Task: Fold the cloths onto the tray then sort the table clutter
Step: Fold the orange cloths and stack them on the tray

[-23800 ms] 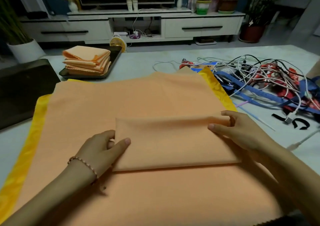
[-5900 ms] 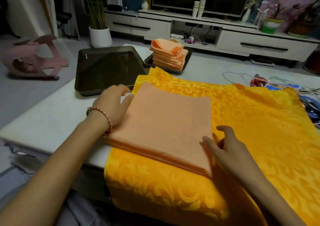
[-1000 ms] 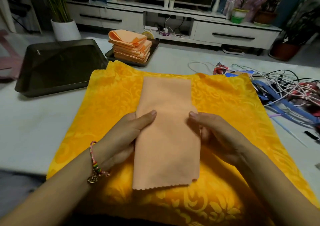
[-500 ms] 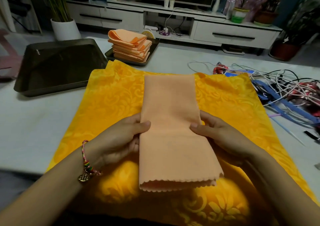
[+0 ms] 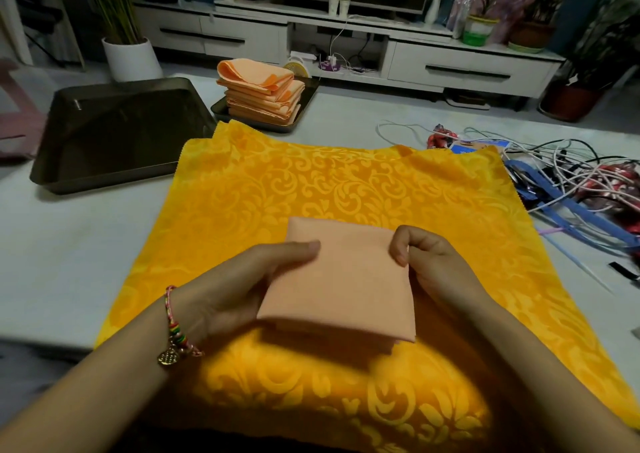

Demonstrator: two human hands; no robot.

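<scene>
Newly halved, one peach cloth [image 5: 341, 279]: left hand [image 5: 242, 286] and right hand [image 5: 433, 265] grip it.

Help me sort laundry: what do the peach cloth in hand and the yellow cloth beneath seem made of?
Peach cloth: matte, thin, creases cleanly; probably microfibre or fine cotton. Yellow cloth: shiny raised scroll pattern, zigzag-cut edge; likely synthetic damask or jacquard.

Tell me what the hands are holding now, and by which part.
Both hold the folded peach cloth: the left hand grips its left edge, thumb on top; the right hand pinches its upper right edge.
</scene>
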